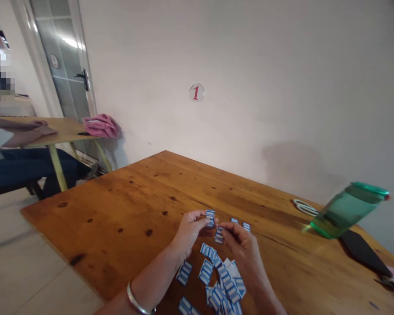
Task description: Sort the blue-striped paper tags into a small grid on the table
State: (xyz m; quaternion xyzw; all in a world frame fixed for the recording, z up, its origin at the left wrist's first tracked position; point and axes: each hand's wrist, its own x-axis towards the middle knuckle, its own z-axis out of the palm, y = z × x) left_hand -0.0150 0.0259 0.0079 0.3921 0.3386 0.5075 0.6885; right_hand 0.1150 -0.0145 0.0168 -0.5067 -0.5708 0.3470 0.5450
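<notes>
My left hand, with a silver bangle on the wrist, pinches a small white card with blue-framed stripes, held upright. Close beside it on the right, my right hand grips a similar blue-and-white card between thumb and fingers. Below the hands lies a loose pile of such cards, several overlapping and some showing a plain white side. Single cards rest to the left of the pile, one near my left forearm. Two more small card stacks sit beyond my right hand, partly hidden by it.
On the right of the wooden table stand a green bottle, a white coiled cable and a flat black object. A wall runs along the far edge. At left, a person sits by another table holding a pink cloth.
</notes>
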